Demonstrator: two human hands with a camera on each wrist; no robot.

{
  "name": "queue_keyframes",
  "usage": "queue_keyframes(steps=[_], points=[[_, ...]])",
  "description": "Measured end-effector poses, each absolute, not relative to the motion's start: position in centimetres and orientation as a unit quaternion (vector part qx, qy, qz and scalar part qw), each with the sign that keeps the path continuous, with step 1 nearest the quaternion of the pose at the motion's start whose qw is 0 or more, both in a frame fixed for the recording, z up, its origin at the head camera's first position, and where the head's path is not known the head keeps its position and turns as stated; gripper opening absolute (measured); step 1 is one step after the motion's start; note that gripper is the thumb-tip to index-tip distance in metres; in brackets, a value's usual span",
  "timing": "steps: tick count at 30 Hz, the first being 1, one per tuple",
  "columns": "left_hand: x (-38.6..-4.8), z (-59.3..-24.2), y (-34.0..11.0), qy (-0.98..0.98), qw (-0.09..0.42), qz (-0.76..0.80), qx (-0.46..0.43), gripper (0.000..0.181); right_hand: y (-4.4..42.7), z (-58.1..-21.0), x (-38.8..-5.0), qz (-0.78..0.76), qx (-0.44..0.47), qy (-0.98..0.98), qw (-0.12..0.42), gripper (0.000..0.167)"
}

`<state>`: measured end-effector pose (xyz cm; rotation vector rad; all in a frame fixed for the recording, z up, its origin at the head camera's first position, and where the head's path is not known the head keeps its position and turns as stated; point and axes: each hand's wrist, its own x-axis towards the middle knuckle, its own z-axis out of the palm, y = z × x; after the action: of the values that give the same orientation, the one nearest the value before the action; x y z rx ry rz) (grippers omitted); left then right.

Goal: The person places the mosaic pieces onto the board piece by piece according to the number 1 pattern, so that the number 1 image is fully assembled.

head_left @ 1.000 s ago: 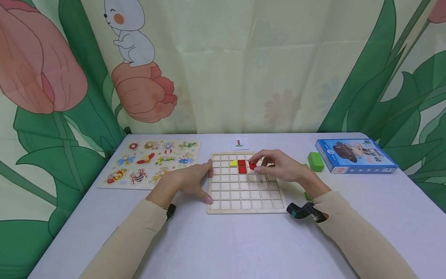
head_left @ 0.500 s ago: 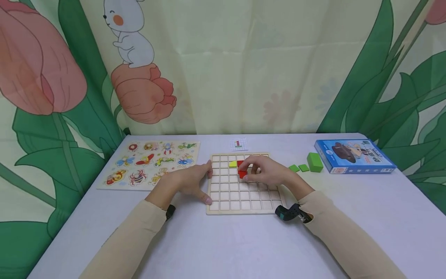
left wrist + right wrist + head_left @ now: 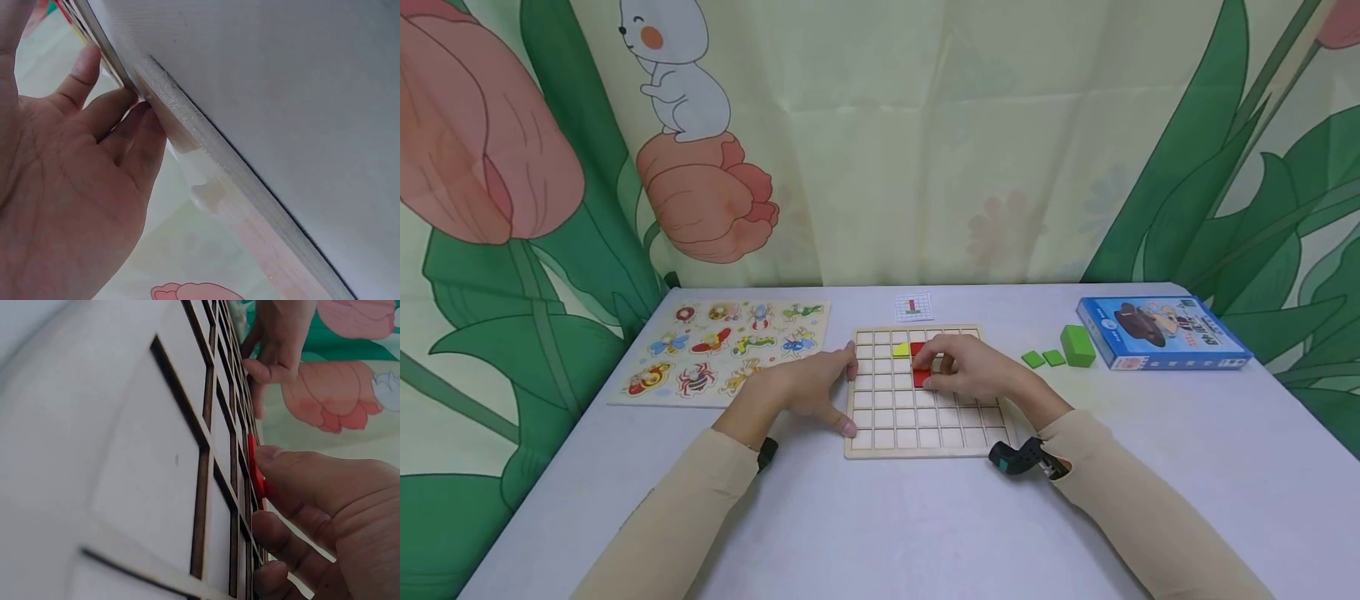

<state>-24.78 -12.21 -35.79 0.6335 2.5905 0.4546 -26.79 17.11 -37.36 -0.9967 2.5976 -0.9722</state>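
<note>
Right hand (image 3: 972,367): thumb and forefinger are brought close together, and a red tile (image 3: 921,379) is pinched between them at the upper middle of the grid board (image 3: 897,438).
Left hand (image 3: 811,385): the fingers are spread wide and nothing is gripped; the board's left edge is touched, apparently so that it is steadied.
Red tile: it is held low against the board; whether it is fully sunk into a cell cannot be told.
Neighbours: an upper red tile (image 3: 917,348) is partly covered by the forefinger, with a yellow tile (image 3: 900,351) set just to its left.
Card (image 3: 913,307): a small red and green figure on squares is shown, beyond the board.
Green tiles (image 3: 1032,359): two are laid on the table right of the board, near a green block (image 3: 1078,346).
Crooked fit: the pinched tile could be caught on a cell wall if it is pressed down at a tilt.
Knock: the upper red tile could be nudged or lifted by the forefinger when the pinch is loosened, being so close.
Slide: the board could be shifted by a sideways push, since it is braced along one edge only.
</note>
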Motion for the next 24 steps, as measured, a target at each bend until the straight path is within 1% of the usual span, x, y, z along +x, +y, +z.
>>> queue_keyframes(steps=[7,15,24], points=[[-24.7,-35.8,-12.2,0.933,0.218,0.17,0.23,0.081,17.0,-37.2,-26.5,-0.321,-0.32,0.885,0.106,0.022],[-24.7,-35.8,-12.4,0.937,0.218,0.164,0.219,0.082,17.1,-36.5,-26.6,-0.303,-0.328,0.888,0.114,0.02],[-24.6,-35.6,-12.1,0.936,0.215,0.163,0.228,0.081,18.6,-35.9,-26.0,-0.323,-0.364,0.866,0.118,0.018]])
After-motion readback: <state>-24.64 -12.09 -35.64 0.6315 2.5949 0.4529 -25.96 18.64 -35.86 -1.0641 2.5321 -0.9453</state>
